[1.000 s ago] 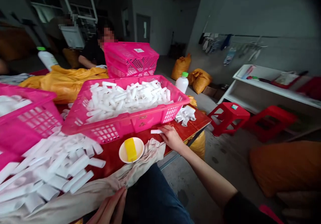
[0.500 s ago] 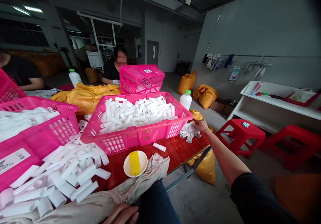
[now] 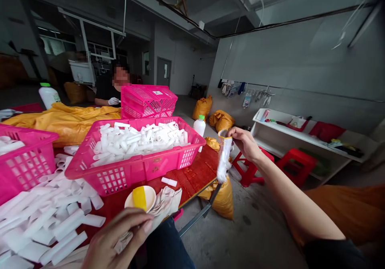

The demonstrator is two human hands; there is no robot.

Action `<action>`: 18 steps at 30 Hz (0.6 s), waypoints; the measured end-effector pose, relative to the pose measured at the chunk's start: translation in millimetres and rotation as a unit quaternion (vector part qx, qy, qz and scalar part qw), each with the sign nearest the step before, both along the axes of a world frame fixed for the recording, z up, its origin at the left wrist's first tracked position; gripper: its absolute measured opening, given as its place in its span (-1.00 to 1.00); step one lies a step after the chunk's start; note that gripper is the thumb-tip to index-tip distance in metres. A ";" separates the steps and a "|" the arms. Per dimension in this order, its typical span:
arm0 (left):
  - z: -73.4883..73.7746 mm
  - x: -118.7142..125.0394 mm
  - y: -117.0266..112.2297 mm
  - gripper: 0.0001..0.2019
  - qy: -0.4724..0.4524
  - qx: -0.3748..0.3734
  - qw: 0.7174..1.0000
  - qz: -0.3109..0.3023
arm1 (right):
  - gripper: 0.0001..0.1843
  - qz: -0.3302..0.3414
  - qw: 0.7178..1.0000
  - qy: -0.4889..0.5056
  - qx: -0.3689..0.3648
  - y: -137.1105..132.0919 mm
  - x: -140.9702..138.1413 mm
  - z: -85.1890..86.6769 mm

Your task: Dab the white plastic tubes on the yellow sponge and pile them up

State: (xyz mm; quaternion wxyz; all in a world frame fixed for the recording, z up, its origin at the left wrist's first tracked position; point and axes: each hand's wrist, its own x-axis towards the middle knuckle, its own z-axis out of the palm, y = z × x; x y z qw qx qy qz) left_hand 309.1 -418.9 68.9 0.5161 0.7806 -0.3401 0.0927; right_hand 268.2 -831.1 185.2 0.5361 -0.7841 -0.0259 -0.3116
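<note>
My right hand is closed on the yellow-edged cuff of a white work glove. The glove hangs down from my fingertips, a little blurred, beside the table's right edge. My left hand is raised in front of me, fingers stretched out and thumb below them, with nothing visible in it. It is nearest to a crumpled pale cloth on the table edge and a small white bowl with a yellow strip across it. Loose white plastic tubes lie heaped on the left, and a single tube lies near the bowl.
On the red table stands a pink basket full of white tubes, with another basket left. Behind are an upturned basket, a yellow sack, a green-capped bottle and a co-worker. Red stools stand right.
My right hand has lifted the white glove off the table corner, and it now hangs free. My left hand has risen from the lower edge toward the bowl. The view has swung right.
</note>
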 end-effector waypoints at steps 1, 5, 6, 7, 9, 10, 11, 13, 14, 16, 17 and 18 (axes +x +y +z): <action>13.3 -0.8 -4.9 -0.82 0.011 -0.014 1.000 -0.008 | -0.78 0.025 0.999 -0.001 0.040 15.9 -2.2 7.8; 59.3 -8.0 -17.2 -0.88 0.008 -0.076 0.996 -0.057 | -0.85 0.139 0.969 0.035 0.202 74.6 -6.0 13.8; 68.3 -10.5 -17.7 -0.88 -0.006 -0.087 0.995 -0.057 | -0.85 0.171 0.955 0.046 0.238 87.4 -6.3 11.3; 76.4 -13.8 -17.4 -0.89 -0.031 -0.095 0.994 -0.049 | -0.75 0.205 0.939 0.054 0.269 99.9 -6.7 8.4; 89.8 -24.3 -14.6 -0.88 -0.110 -0.103 0.989 -0.011 | -0.55 0.271 0.912 0.081 0.297 125.8 -8.5 2.9; 95.2 -31.8 -12.8 -0.87 -0.160 -0.101 0.982 0.008 | -0.51 0.303 0.903 0.099 0.287 139.8 -10.3 1.0; 99.3 -40.5 -11.1 -0.84 -0.212 -0.090 0.973 0.021 | -0.48 0.335 0.897 0.118 0.263 154.6 -13.0 -0.5; 102.2 -59.6 -8.4 -0.84 -0.310 -0.054 0.949 0.033 | -0.37 0.390 0.890 0.157 0.179 185.0 -21.2 -3.6; 100.2 -68.3 -6.9 -0.84 -0.347 -0.030 0.936 0.038 | -0.29 0.411 0.886 0.169 0.131 199.6 -26.2 -6.4; 88.0 -80.7 -1.2 -0.76 -0.397 0.018 0.915 0.072 | -0.14 0.442 0.878 0.178 0.052 225.2 -36.1 -17.5; 78.2 -84.0 4.3 -0.72 -0.413 0.049 0.905 0.092 | -0.11 0.453 0.873 0.179 0.022 235.8 -40.1 -26.3; 66.9 -86.1 12.1 -0.70 -0.425 0.080 0.895 0.110 | -0.11 0.460 0.870 0.177 -0.007 244.8 -43.1 -37.1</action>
